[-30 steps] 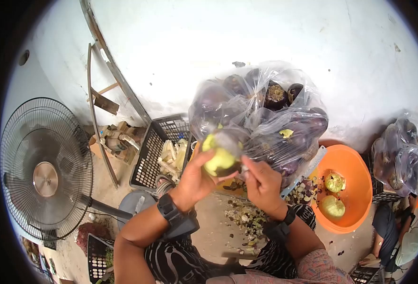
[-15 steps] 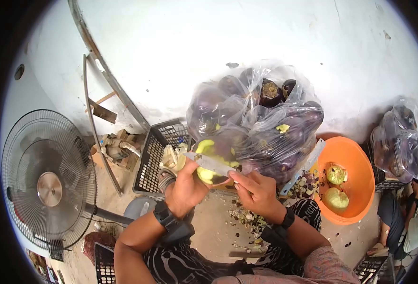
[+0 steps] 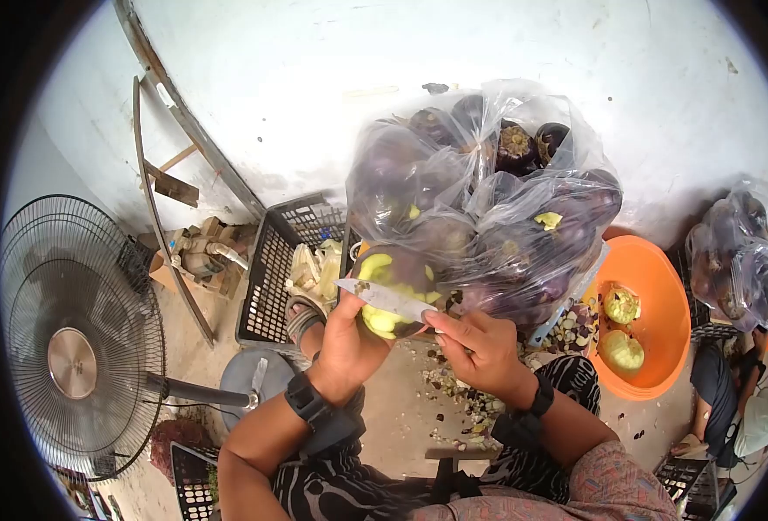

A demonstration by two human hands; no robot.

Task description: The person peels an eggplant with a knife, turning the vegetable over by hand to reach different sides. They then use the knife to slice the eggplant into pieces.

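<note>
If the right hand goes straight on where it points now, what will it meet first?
The right hand would probably meet the eggplant in the left hand, knife first; the exact gap is unclear.

The blade of my knife (image 3: 384, 300) looks like smooth metal, dulled by smears. Thin, glossy clear plastic makes the big bag (image 3: 523, 204). The basin (image 3: 671, 326) is smooth orange plastic, the crate (image 3: 271, 282) matt black plastic. Shiny metal caps the fan's hub (image 3: 72, 363); patterned cloth forms my sleeve (image 3: 614, 486).
</note>
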